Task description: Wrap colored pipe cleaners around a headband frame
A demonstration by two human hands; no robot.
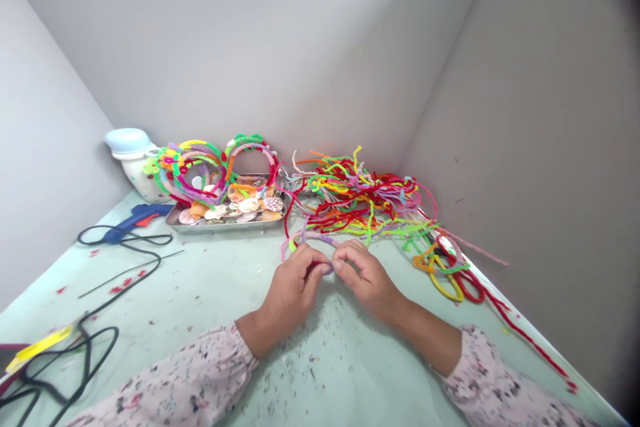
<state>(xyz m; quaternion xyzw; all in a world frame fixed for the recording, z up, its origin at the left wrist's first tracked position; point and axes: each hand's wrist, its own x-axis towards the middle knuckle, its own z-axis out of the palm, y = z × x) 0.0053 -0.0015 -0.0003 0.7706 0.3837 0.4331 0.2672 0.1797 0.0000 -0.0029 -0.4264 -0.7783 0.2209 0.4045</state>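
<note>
Left hand (295, 280) pinches purple fuzzy strand (328, 269), thumb to finger; right hand (365, 277), fingers curled, meets it opposite, hold unclear. Strand sits between both; pink-purple band (325, 239) arcs crosswise just beyond.

Pipe cleaners (345, 205) look fuzzy and matt, the tray (225, 228) shiny metal.

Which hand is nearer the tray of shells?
The left hand, closer to the tray; the right hand sits farther right, in front of the tangled fuzzy stems.
</note>
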